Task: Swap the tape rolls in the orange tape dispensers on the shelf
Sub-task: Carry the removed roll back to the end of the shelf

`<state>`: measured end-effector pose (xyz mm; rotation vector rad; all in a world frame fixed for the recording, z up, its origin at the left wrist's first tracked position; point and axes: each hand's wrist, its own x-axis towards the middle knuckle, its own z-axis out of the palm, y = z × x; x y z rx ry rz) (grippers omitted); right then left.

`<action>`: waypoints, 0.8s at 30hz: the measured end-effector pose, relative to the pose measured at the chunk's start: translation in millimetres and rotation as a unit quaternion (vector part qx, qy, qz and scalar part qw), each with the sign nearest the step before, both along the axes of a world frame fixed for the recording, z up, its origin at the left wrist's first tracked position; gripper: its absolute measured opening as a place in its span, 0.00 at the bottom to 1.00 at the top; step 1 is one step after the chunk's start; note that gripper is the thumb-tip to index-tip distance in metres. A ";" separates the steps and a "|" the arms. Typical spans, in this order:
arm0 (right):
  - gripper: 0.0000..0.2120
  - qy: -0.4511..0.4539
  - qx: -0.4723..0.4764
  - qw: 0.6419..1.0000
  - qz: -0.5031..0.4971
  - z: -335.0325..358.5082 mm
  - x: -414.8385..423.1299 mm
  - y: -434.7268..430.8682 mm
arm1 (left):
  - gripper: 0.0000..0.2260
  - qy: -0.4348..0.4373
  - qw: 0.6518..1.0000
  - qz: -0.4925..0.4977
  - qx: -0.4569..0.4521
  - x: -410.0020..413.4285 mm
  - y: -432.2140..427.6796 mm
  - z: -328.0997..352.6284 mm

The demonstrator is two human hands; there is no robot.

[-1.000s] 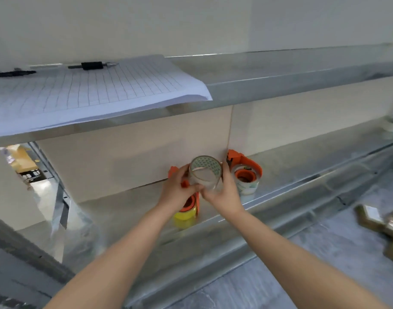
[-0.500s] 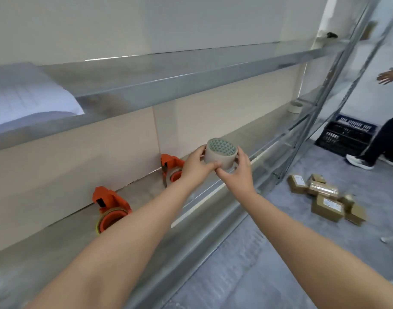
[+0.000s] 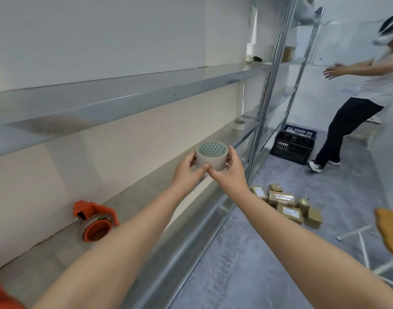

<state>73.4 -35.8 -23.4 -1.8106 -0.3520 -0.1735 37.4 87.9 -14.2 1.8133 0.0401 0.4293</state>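
Tape roll up in both hands, over the shelf.
I see a pale beige roll, teal triangle print inside its core, open end up. My left hand and right hand curl round its sides, thumbs meeting in front. One orange tape dispenser sits on the shelf, well apart.

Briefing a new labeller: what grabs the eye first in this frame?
First, the pale beige tape roll with a green-patterned core, held up at centre frame between the left hand and the right hand. Next, the orange plastic tape dispenser lying on the grey metal shelf at lower left. At far right a second person in dark trousers stands beside a dark plastic crate.
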 end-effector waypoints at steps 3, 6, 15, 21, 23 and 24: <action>0.39 -0.023 0.005 1.000 -0.006 12.3 25.1 -30.4 | 0.22 0.002 1.000 -0.008 -0.029 31.5 -25.0 -1.8; 0.35 -0.031 0.009 0.999 -0.010 18.2 51.4 -49.9 | 0.21 0.003 0.998 -0.016 -0.061 60.3 -45.0 -0.9; 0.28 -0.030 0.034 0.998 -0.035 4.0 167.9 -79.5 | 0.21 -0.004 0.995 -0.059 -0.083 182.6 -75.4 -9.2; 0.31 -0.040 0.007 0.998 -0.049 3.2 268.4 -90.3 | 0.24 0.012 0.994 -0.077 -0.072 284.4 -77.5 -11.2; 0.31 -0.040 0.004 0.998 -0.055 3.4 296.1 -94.1 | 0.24 0.018 0.994 -0.084 -0.069 314.8 -78.4 -13.6; 0.31 -0.038 0.007 0.998 -0.057 2.0 308.5 -96.1 | 0.25 0.022 0.994 -0.089 -0.067 328.7 -79.3 -14.7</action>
